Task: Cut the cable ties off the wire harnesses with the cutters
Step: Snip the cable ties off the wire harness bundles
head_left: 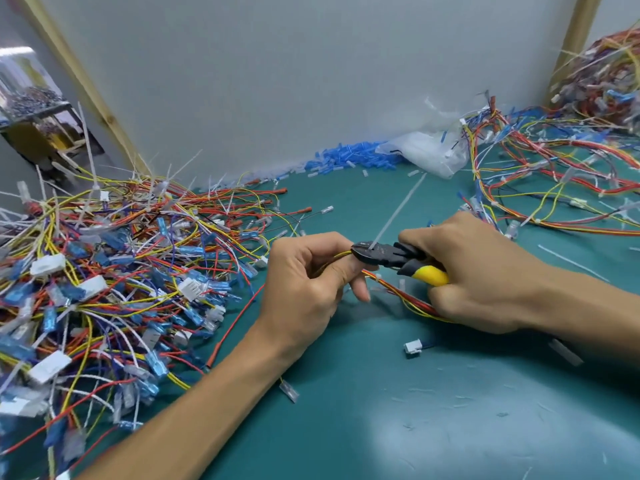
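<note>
My right hand [481, 275] grips the cutters [391, 256], black-jawed with yellow and black handles. Their jaws sit at the base of a long white cable tie [398, 211] that sticks up and away to the right. My left hand [308, 275] pinches the wire harness [412, 301], a thin bundle of red, orange and yellow wires, right beside the jaws. The harness runs down to the right under my right hand. Whether the jaws are fully together is hidden by the tie's base.
A big tangle of wires with blue and white connectors [104, 282] fills the left of the green mat [381, 410]. More harnesses [554, 181] lie at the back right, beside a plastic bag [429, 150] and blue sleeves [346, 161]. A loose white connector [412, 347] lies near my right wrist.
</note>
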A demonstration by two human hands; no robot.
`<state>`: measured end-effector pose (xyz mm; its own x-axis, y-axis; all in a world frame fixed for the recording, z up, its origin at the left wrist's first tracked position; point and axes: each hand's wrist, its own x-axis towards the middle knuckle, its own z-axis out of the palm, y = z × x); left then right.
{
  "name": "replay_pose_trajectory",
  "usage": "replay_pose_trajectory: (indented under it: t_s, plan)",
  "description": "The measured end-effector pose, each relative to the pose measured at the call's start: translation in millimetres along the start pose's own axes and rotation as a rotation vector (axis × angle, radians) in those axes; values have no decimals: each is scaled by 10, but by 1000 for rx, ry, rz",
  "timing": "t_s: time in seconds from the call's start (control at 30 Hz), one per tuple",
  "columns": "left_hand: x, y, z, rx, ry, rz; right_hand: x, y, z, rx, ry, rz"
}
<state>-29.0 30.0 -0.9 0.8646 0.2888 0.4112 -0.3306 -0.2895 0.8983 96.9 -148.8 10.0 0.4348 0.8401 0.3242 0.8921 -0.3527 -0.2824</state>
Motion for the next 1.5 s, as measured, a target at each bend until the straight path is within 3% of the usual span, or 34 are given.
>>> replay_pose_trajectory:
  t_s: [0.33, 0.77, 1.17, 1.5]
  plan:
    - [-26, 34, -31, -49, -9, 8, -11, -37, 8, 166, 23, 24]
    - [-39, 70, 16, -35, 69, 58, 4, 106, -125, -52, 70, -75]
    - [-91, 110, 59, -43, -14, 7, -37, 1, -98, -4, -31, -40]
    - [-91, 125, 36, -94, -54, -18, -46, -67, -85, 56, 15, 0]
